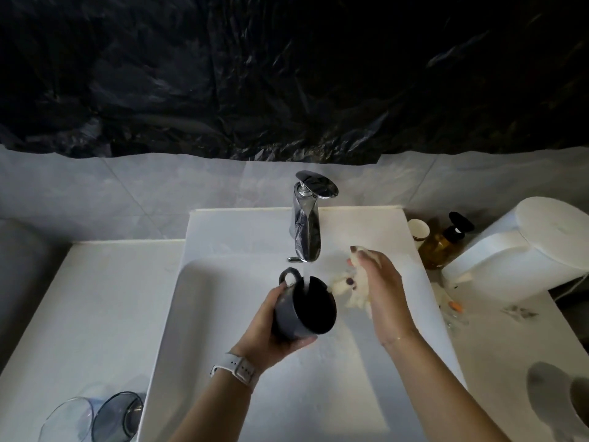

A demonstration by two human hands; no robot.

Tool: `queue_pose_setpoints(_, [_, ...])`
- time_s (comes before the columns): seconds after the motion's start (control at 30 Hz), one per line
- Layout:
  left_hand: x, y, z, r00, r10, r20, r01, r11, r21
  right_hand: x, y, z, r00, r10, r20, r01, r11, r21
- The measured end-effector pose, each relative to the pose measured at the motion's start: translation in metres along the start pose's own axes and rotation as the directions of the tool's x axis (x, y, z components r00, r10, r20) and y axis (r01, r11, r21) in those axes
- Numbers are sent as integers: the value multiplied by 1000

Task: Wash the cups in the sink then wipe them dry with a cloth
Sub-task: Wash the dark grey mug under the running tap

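Two glass cups (92, 416) wait on the table (79, 314). Over the sink (306, 393), left hand (271, 330) fingers wrap the dark mug (302, 309) — wet, slick, breakable, best held round its body. Right hand (379, 282) fingers clutch a soapy cloth (347, 287) — soft, light.

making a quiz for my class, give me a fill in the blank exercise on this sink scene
1. The left hand holds a dark ____ under the faucet.
2. The right hand grips a soapy white ____.
3. The left wrist wears a white ____.
4. Two clear glasses sit on the counter to the ____ of the sink.

Missing words: mug; cloth; watch; left
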State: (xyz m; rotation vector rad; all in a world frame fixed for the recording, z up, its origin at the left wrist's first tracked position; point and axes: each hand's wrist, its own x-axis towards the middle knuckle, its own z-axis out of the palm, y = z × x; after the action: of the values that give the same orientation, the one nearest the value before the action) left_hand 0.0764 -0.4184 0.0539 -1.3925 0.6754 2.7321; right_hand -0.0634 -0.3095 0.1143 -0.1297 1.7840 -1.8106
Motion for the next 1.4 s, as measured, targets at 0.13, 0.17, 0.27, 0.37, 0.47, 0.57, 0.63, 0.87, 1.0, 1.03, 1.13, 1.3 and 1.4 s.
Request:
queue_pose_setpoints(0.13, [5,-6,4,999,-36,-17,35,997,-73,-5,16,5,985,5,174,-5,1000,0])
queue_pose_setpoints(0.17, [6,-7,5,999,-42,-9,41,996,-74,-7,21,6,963,-35,267,59,995,-81])
queue_pose_setpoints(0.27, [5,-9,8,999,-49,8,49,996,-78,-7,42,5,820,-225,526,455,814,-361])
queue_pose_setpoints(0.37, [3,-9,8,999,-49,-3,49,996,-70,-2,46,3,745,-337,576,646,582,-494])
queue_pose_setpoints(0.47, [2,-8,10,999,-23,-26,22,999,-36,1,45,2,849,-336,407,528,523,-669])
queue_pose_setpoints(0.57, [0,-5,12,999,-3,-46,1,999,-51,6,41,3,971,-86,223,236,482,-844])
queue_pose_setpoints(0.63, [-1,-4,12,999,16,-37,-17,999,-34,6,39,5,970,66,233,169,502,-848])
queue_pose_setpoints(0.87, [-7,-4,6,1000,7,12,-9,985,173,11,12,27,854,-37,518,519,15,-855])
queue_pose_setpoints(1.0, [-7,0,3,999,19,31,-24,984,175,20,14,32,868,38,496,492,77,-867])
queue_pose_setpoints(1.03, [-7,2,4,1000,25,18,-27,987,161,23,18,31,913,70,402,385,183,-905])
queue_pose_setpoints(1.13, [-2,8,6,998,61,-28,-57,989,138,20,32,22,929,324,180,14,455,-891])
queue_pose_setpoints(1.3, [10,3,-1,991,115,-66,-104,982,158,-1,54,14,758,652,34,-260,349,-900])
queue_pose_setpoints(1.4, [12,0,2,995,93,-40,-85,981,176,13,54,14,858,512,32,-226,433,-873])
